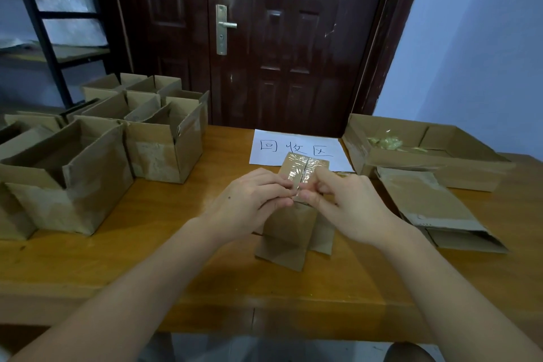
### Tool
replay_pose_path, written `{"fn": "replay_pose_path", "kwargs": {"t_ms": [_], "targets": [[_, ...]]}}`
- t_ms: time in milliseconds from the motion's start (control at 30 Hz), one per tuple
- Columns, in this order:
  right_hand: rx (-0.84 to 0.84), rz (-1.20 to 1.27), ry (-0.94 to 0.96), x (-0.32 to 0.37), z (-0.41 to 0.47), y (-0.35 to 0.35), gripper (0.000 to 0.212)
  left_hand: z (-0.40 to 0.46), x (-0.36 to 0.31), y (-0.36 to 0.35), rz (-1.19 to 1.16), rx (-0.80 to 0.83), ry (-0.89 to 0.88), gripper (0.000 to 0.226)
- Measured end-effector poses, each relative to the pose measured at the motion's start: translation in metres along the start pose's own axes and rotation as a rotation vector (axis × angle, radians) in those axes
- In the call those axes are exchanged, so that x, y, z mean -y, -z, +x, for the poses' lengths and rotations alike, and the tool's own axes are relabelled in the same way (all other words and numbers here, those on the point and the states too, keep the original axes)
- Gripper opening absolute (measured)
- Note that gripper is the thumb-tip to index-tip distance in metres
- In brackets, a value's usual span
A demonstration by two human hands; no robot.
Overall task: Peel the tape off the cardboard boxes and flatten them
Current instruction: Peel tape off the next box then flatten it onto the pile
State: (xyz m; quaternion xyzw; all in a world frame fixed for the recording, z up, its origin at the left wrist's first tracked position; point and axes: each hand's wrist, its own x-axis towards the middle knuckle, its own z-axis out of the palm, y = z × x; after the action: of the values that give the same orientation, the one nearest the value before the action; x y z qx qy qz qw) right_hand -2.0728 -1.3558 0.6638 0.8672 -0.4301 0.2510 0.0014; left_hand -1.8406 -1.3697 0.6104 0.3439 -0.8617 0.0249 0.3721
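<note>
Here a dark door (264, 38) rises behind the wooden worktop (164, 244). On it, just before a paper sign (296, 147), stands a small cardboard box (289, 232), glossy tape (304, 170) across its top; left hand (252, 200) and right hand (349, 203) pinch the tape's edge.

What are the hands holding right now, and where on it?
Both the left hand and right hand pinch the small cardboard box at the near end of its taped top seam, fingers at the tape edge.
</note>
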Motion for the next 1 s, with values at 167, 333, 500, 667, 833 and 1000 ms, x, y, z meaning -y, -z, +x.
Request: {"fn": "replay_pose_path", "kwargs": {"t_ms": [167,333,500,667,833,1000], "targets": [[0.076,-0.007,0.016,-0.005,-0.009,0.001,0.031,0.000,-0.003,0.001,0.091,-0.055,-0.071,0.033],[0.092,-0.012,0.017,-0.001,-0.011,-0.001,0.031,0.004,-0.006,0.006,0.079,-0.111,-0.095,0.039],[0.156,0.103,-0.043,-0.010,-0.011,0.004,0.034,0.001,-0.003,0.015,-0.053,0.043,0.029,0.034],[0.261,0.192,-0.076,-0.021,-0.004,0.010,0.026,0.001,-0.004,0.021,0.027,0.182,0.018,0.044],[0.288,0.176,-0.090,-0.021,0.000,0.013,0.028,0.009,-0.002,0.022,0.063,0.208,-0.036,0.038],[0.285,0.054,-0.128,-0.007,-0.006,0.013,0.045,0.001,-0.010,0.011,0.187,0.060,-0.162,0.030]]}}
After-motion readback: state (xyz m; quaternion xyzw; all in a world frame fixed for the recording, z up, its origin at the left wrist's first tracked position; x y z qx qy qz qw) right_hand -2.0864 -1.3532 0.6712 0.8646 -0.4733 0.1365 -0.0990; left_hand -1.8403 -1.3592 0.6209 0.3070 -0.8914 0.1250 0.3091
